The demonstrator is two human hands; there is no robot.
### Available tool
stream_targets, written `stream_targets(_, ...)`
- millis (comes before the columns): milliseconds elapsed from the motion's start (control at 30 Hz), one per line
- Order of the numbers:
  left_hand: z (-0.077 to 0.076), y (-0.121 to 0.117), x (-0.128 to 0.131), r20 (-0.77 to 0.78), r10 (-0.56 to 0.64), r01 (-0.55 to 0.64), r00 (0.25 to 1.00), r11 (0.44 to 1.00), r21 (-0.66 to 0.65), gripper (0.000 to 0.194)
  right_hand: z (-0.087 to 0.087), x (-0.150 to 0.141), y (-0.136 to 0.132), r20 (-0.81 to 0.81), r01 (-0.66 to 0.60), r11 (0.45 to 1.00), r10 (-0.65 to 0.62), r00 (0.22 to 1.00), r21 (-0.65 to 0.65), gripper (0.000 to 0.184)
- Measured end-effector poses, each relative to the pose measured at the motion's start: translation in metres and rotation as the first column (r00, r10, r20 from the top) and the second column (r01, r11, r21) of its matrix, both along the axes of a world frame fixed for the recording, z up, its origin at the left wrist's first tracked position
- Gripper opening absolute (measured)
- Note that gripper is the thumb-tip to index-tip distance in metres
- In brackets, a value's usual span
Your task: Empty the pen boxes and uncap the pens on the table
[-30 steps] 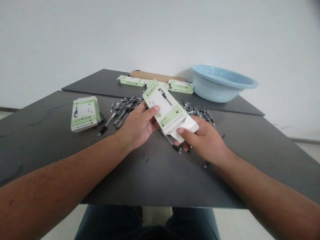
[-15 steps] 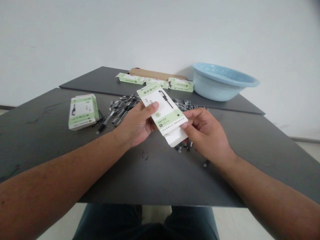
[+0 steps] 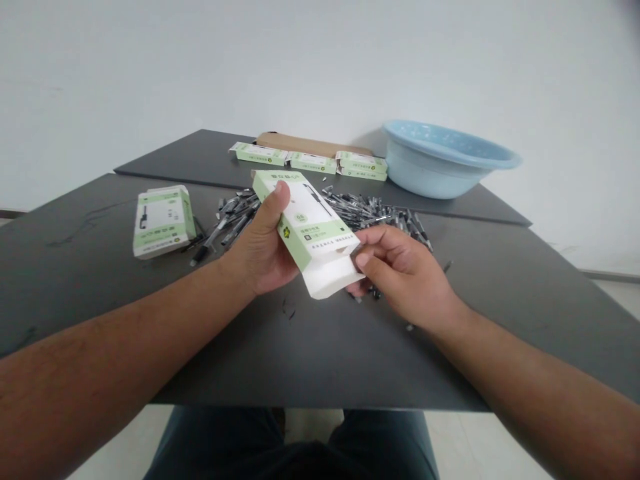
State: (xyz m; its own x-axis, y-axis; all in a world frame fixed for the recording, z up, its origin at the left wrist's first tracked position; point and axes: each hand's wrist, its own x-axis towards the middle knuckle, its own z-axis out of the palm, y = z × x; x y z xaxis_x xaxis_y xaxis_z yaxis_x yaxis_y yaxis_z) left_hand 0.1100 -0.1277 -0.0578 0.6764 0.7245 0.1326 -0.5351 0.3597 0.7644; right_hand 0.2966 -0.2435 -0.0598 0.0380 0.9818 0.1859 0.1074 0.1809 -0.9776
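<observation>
A white and green pen box with a pen printed on its face is held tilted above the table. My left hand wraps round its left side, thumb pressed on the printed face. At the near end a white flap hangs out, and my right hand pinches the corner there between thumb and fingers. Beneath and behind the box lies a heap of pens, dark and clear, partly hidden by the hands. Another pen box lies at the left, beside several loose pens.
Three green and white boxes lie in a row at the back, before a brown cardboard piece. A light blue basin stands at the back right against the wall. The dark table ends close to my lap.
The box has opened out from flatter to full depth, its green side now showing. Its flap has swung lower at the near end. Both hands keep hold of it.
</observation>
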Motion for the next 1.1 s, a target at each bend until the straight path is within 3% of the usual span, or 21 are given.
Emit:
stream_targets(167,-0.005,0.001,0.002,-0.039,-0.027,0.027,0.999,1.0,-0.016,0.065,-0.001,0.002,0.0,0.097,0.044,0.999,-0.044,0.994,0.004,0.035)
stream_targets(333,-0.008,0.001,0.005,-0.043,0.008,-0.01,0.999,0.999,-0.052,0.065,-0.011,0.008,0.003,0.269,0.086,0.996,-0.09,0.959,0.027,0.024)
stream_targets(433,-0.006,0.001,0.006,-0.036,0.051,-0.053,0.998,0.996,-0.07,0.065,-0.012,0.009,0.001,0.298,0.099,0.983,-0.142,0.944,0.154,0.018)
stream_targets(467,-0.005,0.0,0.007,-0.033,0.061,-0.063,0.998,0.995,-0.073,0.066,-0.011,0.009,0.0,0.34,0.108,0.962,-0.192,0.921,0.251,0.018)
stream_targets(533,-0.004,0.0,0.008,-0.025,0.075,-0.077,0.997,0.994,-0.075,0.069,-0.005,0.009,-0.004,0.453,0.064,0.869,-0.316,0.834,0.49,0.017)
stream_targets(633,-0.005,0.0,0.009,-0.008,0.104,-0.105,0.995,0.992,-0.075,0.071,0.006,0.007,-0.011,0.579,-0.157,0.724,-0.381,0.72,0.672,0.023)
stream_targets(700,-0.006,0.0,0.009,-0.004,0.121,-0.121,0.993,0.989,-0.08,0.068,0.011,0.004,-0.014,0.645,-0.277,0.7,-0.335,0.686,0.658,0.032)
stream_targets(800,-0.006,0.001,0.009,-0.017,0.115,-0.116,0.993,0.989,-0.092,0.064,0.01,-0.001,-0.014,0.714,-0.343,0.712,-0.312,0.627,0.612,0.043)
stream_targets(967,-0.004,-0.001,0.009,-0.026,0.102,-0.104,0.994,0.99,-0.096,0.066,0.003,-0.001,-0.012,0.695,-0.302,0.718,-0.34,0.634,0.627,0.042)
stream_targets(1100,-0.004,-0.001,0.01,-0.002,0.125,-0.124,0.992,0.987,-0.102,0.068,0.002,0.003,-0.012,0.63,-0.207,0.683,-0.453,0.631,0.7,0.035)
